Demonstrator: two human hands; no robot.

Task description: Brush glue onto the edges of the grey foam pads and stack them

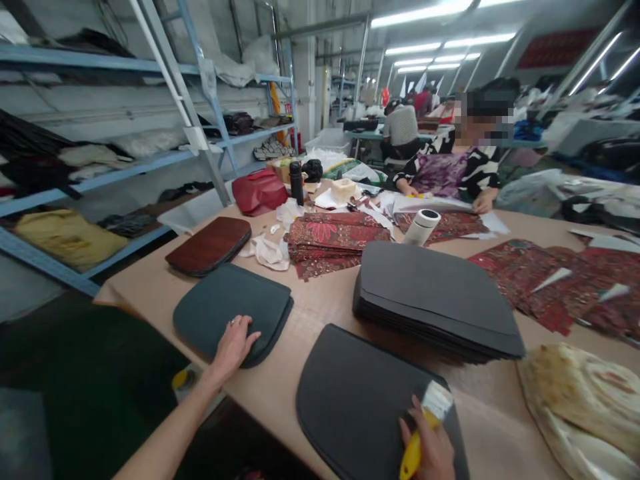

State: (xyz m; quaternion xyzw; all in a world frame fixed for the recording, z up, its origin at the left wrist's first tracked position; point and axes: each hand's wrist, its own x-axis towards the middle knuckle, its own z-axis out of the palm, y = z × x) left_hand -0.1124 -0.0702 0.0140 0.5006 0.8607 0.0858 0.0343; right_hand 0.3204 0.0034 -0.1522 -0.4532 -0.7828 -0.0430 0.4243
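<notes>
Yellow brush (431, 420) sits slanted over the dark grey panel (360, 393), pale bristles up toward the far corner, yellow handle toward the person. Right hand (436, 445) is curled shut around it. That panel looks smooth and matte, rounded on the left, and lies close to the worktop's (313, 317) near edge. Not much room between it and the tall grey stack (440, 297) behind, but there's a decent bare strip over to the green panels (225, 300). Those are near the edge too, with the left hand (237, 343) lying open on top, fingers a bit spread, gripping nothing. Farther out: reddish-brown panels (210, 241), patterned cloth pieces (335, 237), white flask (423, 228).
</notes>
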